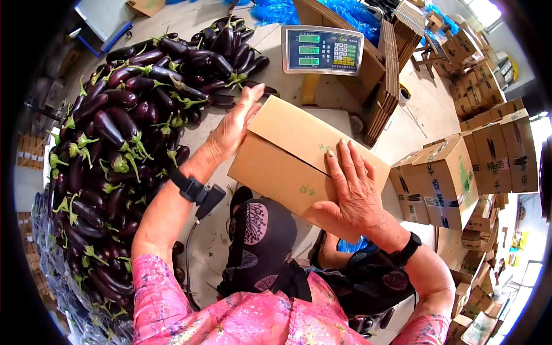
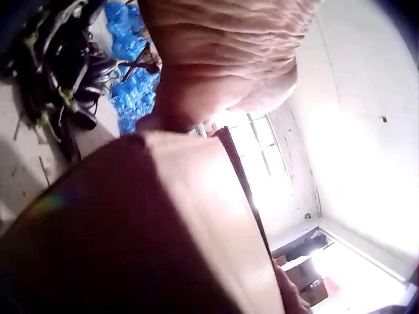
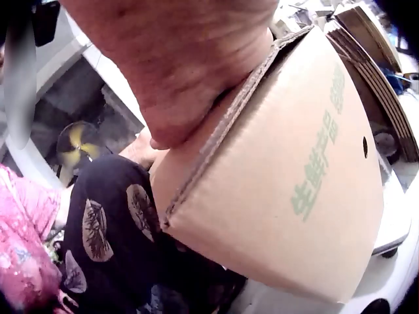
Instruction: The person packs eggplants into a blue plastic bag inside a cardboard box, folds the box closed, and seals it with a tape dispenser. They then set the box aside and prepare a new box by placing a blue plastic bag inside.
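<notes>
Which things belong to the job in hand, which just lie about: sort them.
Job in hand:
- carton under the right hand
- left hand at its edge
- probably the eggplants and scale

Lying about, it seems:
- blue plastic
- stacked flat cardboard
- boxes on the right

At the left is the heap of eggplants [image 1: 129,129]. The carton [image 1: 270,167] is in front of the person [image 1: 241,322], between this heap and the other boxes [image 1: 437,184], which stand at the right. Behind the carton is the scale display [image 1: 322,50]. To the right of this display stand the flat cardboards [image 1: 389,75], and behind it lies the plastic film [image 1: 276,12].
</notes>
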A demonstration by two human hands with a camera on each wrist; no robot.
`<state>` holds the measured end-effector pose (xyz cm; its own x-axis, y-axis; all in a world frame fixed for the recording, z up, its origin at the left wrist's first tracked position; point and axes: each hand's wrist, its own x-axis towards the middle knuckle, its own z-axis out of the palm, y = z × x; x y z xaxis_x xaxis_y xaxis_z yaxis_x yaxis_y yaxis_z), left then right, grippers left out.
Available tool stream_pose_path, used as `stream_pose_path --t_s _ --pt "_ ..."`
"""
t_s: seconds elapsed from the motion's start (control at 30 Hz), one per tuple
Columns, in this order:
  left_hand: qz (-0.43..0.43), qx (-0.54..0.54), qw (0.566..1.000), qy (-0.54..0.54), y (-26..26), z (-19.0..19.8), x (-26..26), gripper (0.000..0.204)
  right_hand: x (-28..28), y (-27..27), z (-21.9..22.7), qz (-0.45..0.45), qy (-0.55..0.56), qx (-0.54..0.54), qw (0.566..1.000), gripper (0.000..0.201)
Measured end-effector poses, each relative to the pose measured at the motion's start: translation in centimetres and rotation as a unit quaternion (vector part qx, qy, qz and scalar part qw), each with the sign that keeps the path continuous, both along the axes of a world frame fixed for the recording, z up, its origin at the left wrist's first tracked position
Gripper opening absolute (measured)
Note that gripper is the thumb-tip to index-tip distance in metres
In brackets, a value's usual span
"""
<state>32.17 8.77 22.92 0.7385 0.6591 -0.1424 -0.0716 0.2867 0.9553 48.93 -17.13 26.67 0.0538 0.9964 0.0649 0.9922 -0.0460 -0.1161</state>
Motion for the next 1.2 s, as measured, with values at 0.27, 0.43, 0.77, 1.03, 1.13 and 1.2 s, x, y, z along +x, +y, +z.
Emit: stream_pose_path --t_s 0.27,0.43,0.77,1.03,1.13,1.2 --pt "-0.149 0.397 0.901 0.093 2.3 -0.6 2.8 0.045 1.6 0.4 -0.1 0.053 0.006 0.009 0.999 0.096" --pt "-0.079 0.44 0.886 0.12 1.8 -0.9 3.4 0.026 2.4 0.5 -0.1 0.074 0.069 0.016 0.995 0.09" --pt "-0.045 0.442 0.887 0.126 -0.3 -0.3 5.6 0.026 16.3 -9.0 -0.5 -0.244 0.296 0.04 0.922 0.04" --pt "-0.029 0.399 0.9 0.174 -2.4 0.4 5.7 0.027 14.5 -20.1 -23.9 -0.39 0.108 -0.324 0.855 0.08" --pt "-0.035 0.38 0.904 0.193 -2.8 0.9 5.8 0.029 13.1 -22.0 -29.1 -0.451 0.117 -0.302 0.832 0.063" --pt "-0.04 0.376 0.904 0.199 -2.7 0.8 5.8 0.03 12.4 -22.3 -31.0 -0.502 0.107 -0.229 0.827 0.047"
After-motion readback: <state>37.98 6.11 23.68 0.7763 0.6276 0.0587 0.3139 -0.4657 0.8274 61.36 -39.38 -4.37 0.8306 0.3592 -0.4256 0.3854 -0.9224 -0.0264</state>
